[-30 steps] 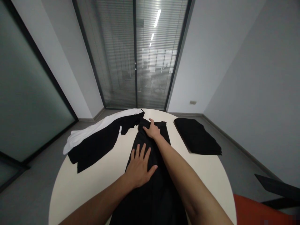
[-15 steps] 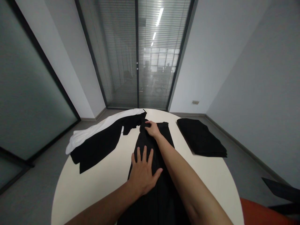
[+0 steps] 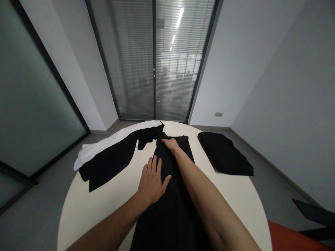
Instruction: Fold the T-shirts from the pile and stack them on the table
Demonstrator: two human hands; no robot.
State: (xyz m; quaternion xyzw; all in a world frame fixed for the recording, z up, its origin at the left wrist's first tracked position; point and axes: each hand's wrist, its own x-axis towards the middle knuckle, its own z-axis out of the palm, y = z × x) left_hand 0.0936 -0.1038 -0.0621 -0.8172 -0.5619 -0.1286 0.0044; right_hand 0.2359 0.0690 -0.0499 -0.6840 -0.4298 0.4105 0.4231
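white cloth (image 3: 104, 145) and black clothing (image 3: 110, 162) lie leftmost on the table (image 3: 104, 202); the left hand (image 3: 153, 183), fingers spread, overlaps the central black garment (image 3: 167, 223); the right hand (image 3: 171, 144) is at its far end, grip unclear; folded black fabric (image 3: 225, 153) lies rightmost.

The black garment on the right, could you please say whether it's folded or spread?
Folded: the black garment lies compact, with layered edges at its near corner.

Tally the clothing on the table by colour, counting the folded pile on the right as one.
Black: 3 (middle garment, left black garment, folded pile on the right, its layers not counted separately)
White: 1 (white garment along the far side of the left black one)
Total: 4
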